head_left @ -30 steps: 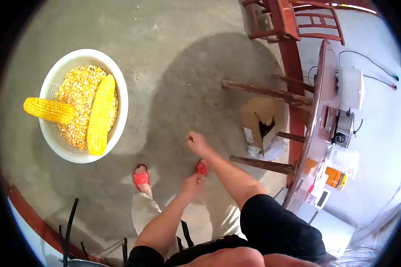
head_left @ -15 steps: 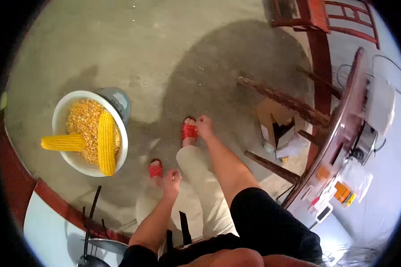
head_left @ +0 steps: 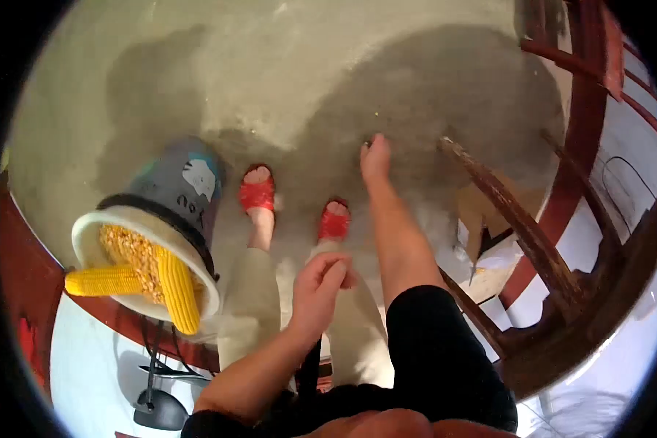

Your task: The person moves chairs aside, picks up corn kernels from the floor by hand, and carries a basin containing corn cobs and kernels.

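Head view: a white basket point(head_left: 78, 248) sits atop a grey bucket point(head_left: 171, 179) at the person's left, the bucket evidently serving as its stand. Two corn cobs rest on loose kernels point(head_left: 133, 252) in it, probably overhanging the rim because they are long for the space. The first cob point(head_left: 104, 280) lies crosswise, its outer end pointing left; the second cob point(head_left: 177, 288) has its long axis running toward the person, slightly rightward. The hands are apart, fingers curled: the left hand point(head_left: 320, 288) before the trousers point(head_left: 350, 306), the right hand point(head_left: 376, 159) above the floor point(head_left: 306, 95). Blur considered, neither grip can be certified.
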`<state>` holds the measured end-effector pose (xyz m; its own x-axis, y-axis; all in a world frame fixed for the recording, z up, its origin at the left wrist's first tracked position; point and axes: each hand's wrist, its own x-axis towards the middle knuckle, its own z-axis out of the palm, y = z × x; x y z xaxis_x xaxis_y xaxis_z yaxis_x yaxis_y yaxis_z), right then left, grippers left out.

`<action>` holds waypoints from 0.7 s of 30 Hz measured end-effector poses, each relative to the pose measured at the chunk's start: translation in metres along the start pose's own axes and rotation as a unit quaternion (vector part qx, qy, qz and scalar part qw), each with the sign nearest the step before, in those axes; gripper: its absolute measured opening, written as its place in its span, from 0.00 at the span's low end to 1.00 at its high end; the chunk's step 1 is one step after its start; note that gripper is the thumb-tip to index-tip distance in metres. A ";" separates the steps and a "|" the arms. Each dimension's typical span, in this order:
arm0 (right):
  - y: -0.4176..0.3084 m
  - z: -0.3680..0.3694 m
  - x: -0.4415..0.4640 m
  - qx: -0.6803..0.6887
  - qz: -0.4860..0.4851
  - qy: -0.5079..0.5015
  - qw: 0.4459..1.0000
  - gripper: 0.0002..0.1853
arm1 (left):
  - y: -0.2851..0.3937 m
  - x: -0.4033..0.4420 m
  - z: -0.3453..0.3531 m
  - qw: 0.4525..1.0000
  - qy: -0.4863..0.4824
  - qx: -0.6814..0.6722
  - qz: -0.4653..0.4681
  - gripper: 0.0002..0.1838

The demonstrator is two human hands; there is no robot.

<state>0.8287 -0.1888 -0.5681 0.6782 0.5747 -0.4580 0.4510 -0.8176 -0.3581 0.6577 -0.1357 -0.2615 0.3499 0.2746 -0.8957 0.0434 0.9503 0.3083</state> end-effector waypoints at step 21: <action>-0.042 -0.028 0.068 -0.087 -0.021 0.004 0.996 0.11 | -0.002 0.013 0.010 0.980 0.004 -0.133 -0.145 0.10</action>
<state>0.8720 -0.1163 -0.5614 0.6612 0.6088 -0.4384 0.5722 -0.7871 -0.2302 0.6719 -0.1358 -0.2709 0.3505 -0.0128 -0.9365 -0.1056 0.9930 -0.0531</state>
